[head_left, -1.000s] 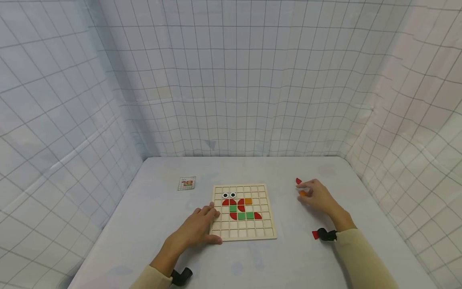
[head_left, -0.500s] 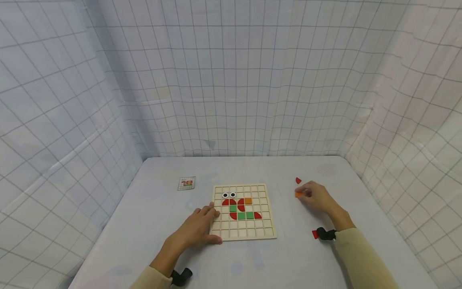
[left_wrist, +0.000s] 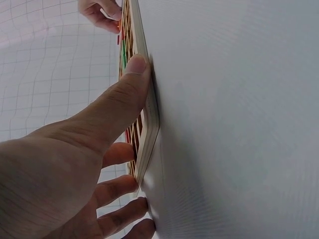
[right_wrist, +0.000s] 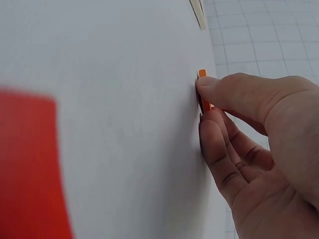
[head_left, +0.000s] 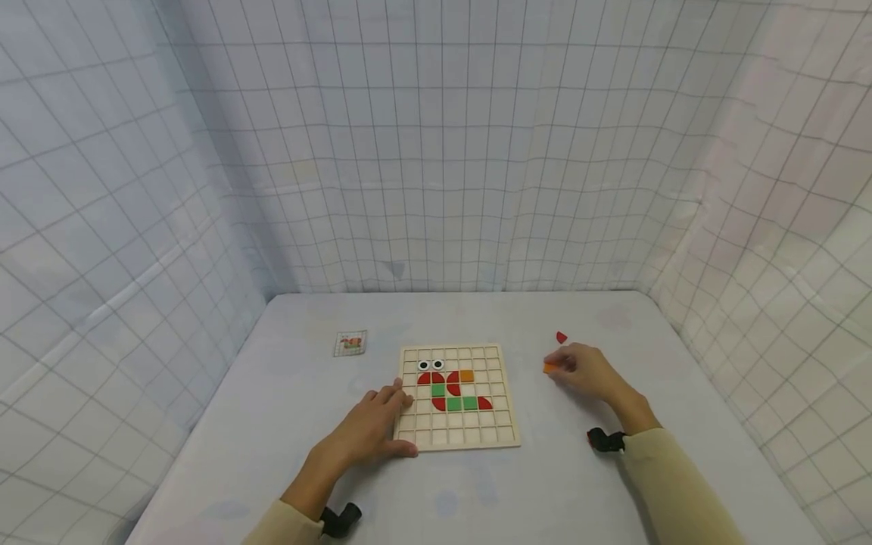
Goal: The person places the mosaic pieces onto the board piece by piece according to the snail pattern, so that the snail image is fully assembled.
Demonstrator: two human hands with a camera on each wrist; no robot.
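My left hand (head_left: 368,428) rests at the near left corner of a wooden grid board (head_left: 470,435), thumb on the front edge, fingers spread along the left edge. Set in the board are two eye tiles (head_left: 437,365), several red quarter-round tiles (head_left: 453,382), green square tiles (head_left: 454,404) and an orange square tile (head_left: 466,375). To the right of the board, my right hand (head_left: 589,371) pinches another orange tile (right_wrist: 205,92) between thumb and fingers, low at the table surface. Its far side is hidden by the fingers.
Beyond my right hand lies a loose red quarter-round tile (head_left: 562,337). A blurred red piece (right_wrist: 30,169) fills the left of the right wrist view. A small picture card (head_left: 350,343) lies back left. Grid-patterned cloth walls (head_left: 422,189) surround the table.
My right hand has closed on the orange tile and slid it leftward, nearer the board. The right wrist camera now covers most of a red piece. My left hand stays on the board.
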